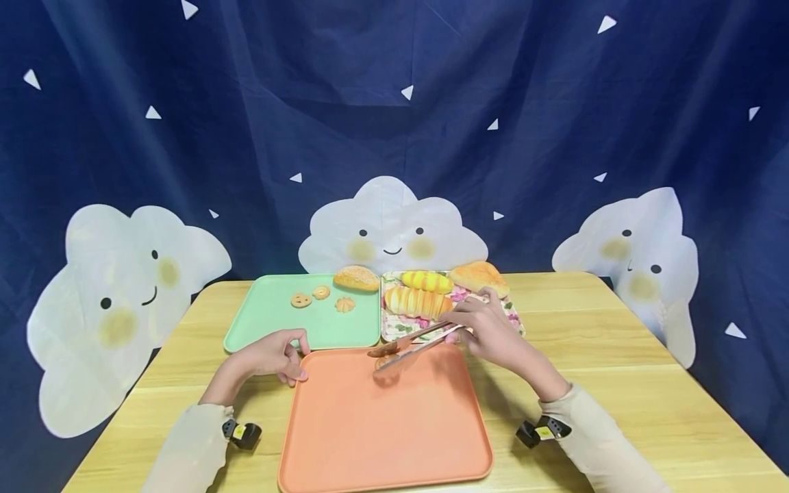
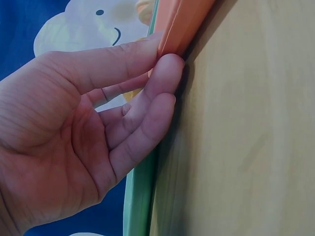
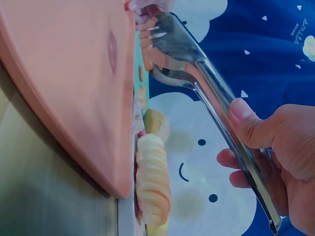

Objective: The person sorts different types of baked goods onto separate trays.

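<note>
My left hand point(image 1: 271, 355) pinches the far left corner of the orange tray point(image 1: 388, 428) between thumb and fingers, as the left wrist view shows close up. My right hand point(image 1: 490, 332) holds metal tongs point(image 3: 182, 44) by their arms, thumb on one side and fingers on the other. The tongs slant down to the left over the tray's far edge. A small tan cookie-like piece point(image 1: 383, 363) shows between their tips, partly hidden by the metal. Near the right hand, a ridged bread roll point(image 1: 416, 302) lies on a floral tray point(image 1: 514, 319).
Behind the orange tray, a green tray point(image 1: 261, 322) bears several small cookies point(image 1: 320, 293) and an oval bun point(image 1: 357, 278). A yellow roll point(image 1: 425, 281) and a golden bread point(image 1: 479, 276) are also on the floral tray. A dark blue curtain point(image 1: 394, 130) hangs behind the wooden table point(image 1: 573, 329).
</note>
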{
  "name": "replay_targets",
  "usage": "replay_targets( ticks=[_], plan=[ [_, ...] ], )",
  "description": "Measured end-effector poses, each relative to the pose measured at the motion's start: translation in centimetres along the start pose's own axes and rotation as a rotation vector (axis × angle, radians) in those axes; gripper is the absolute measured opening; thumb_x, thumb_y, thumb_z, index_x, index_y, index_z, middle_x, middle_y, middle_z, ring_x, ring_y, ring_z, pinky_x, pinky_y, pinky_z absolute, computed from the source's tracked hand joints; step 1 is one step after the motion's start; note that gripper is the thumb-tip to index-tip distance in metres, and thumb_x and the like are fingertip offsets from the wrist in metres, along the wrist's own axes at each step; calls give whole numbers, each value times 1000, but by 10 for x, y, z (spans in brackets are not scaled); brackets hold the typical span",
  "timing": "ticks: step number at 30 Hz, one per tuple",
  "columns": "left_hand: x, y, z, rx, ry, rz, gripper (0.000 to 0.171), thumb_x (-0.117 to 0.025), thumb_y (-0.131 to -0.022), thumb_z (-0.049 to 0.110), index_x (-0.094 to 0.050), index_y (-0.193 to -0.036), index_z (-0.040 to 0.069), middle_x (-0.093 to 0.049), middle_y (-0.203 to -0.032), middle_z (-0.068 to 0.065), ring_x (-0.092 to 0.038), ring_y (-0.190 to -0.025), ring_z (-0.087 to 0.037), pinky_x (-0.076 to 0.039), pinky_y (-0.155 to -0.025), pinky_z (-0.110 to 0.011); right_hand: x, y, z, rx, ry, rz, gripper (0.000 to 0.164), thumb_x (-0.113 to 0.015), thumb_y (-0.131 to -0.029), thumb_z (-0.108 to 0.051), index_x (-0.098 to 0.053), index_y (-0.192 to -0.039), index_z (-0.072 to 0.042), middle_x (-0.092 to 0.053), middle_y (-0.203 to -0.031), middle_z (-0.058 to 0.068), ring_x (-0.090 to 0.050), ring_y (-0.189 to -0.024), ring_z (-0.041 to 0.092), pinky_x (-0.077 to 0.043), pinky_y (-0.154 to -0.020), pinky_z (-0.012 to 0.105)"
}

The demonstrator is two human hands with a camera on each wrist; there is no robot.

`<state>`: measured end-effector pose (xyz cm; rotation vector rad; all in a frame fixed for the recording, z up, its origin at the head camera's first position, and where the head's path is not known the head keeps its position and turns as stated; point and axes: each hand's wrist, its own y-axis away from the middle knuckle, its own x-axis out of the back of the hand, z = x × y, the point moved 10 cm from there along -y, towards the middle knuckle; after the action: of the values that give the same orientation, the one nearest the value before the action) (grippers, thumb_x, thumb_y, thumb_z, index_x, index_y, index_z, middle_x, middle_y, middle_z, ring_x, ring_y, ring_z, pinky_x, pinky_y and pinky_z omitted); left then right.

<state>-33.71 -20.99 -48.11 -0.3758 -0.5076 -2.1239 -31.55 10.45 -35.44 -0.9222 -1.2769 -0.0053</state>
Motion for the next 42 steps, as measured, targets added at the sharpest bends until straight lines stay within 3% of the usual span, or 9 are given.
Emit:
replay_targets(
  ticks=[7, 14, 19, 25, 29, 35, 42],
  plan=[
    [-1, 0, 0, -8, -3, 0, 35, -78, -83, 0, -49, -101, -7, -70, -68, -21, -71, -62, -24, -58, -61, -35, 5, -10, 0, -27, 18, 49, 27, -83, -77, -25, -78, -101, -15, -74, -90, 0, -70, -94, 25, -33, -95, 57],
    [0, 0, -2, 7, 12, 12, 34, -78, -83, 0, -50, -102, -6, -71, -68, -17, -72, -63, -25, -58, -62, -37, 5, -29, -1, -76, 78, 124, 23, -82, -80, -8, -79, -102, -12, -75, -88, 4, -66, -84, 25, -34, -91, 59],
    [1, 1, -2, 11, 10, 24, 34, -78, -83, 1, -50, -102, -6, -71, -68, -17, -72, -63, -25, -58, -62, -37, -3, -45, -5, -108, 85, 152, 24, -81, -82, -25, -79, -103, -13, -75, -86, 4, -65, -82, 24, -35, -92, 61],
    [0, 1, -2, -4, 13, 15, 34, -78, -83, 1, -50, -102, -6, -71, -70, -21, -72, -63, -25, -58, -62, -37, -20, -60, -16, -105, 107, 167, 21, -82, -83, -24, -79, -102, -15, -75, -85, 4, -64, -78, 24, -38, -92, 65],
    [0, 1, -2, -5, 16, 14, 34, -78, -83, 0, -50, -102, -7, -71, -70, -21, -72, -63, -25, -58, -62, -37, -32, -68, -21, -114, 117, 149, 19, -82, -83, -20, -78, -100, -16, -73, -84, 4, -65, -79, 26, -38, -93, 66],
    [0, 1, -3, 0, 21, 16, 34, -78, -83, 1, -50, -102, -6, -71, -70, -20, -72, -63, -26, -59, -63, -37, -51, -78, -23, -143, 130, 96, 20, -81, -84, -25, -77, -100, -15, -72, -84, 5, -65, -81, 27, -37, -94, 65],
    [0, 0, -4, -1, 26, 10, 34, -78, -84, 2, -51, -102, -5, -71, -70, -18, -72, -64, -26, -59, -63, -37, -67, -88, -24, -168, 131, 59, 19, -81, -84, -17, -78, -103, -14, -72, -86, 5, -64, -81, 27, -36, -94, 60]
  ],
)
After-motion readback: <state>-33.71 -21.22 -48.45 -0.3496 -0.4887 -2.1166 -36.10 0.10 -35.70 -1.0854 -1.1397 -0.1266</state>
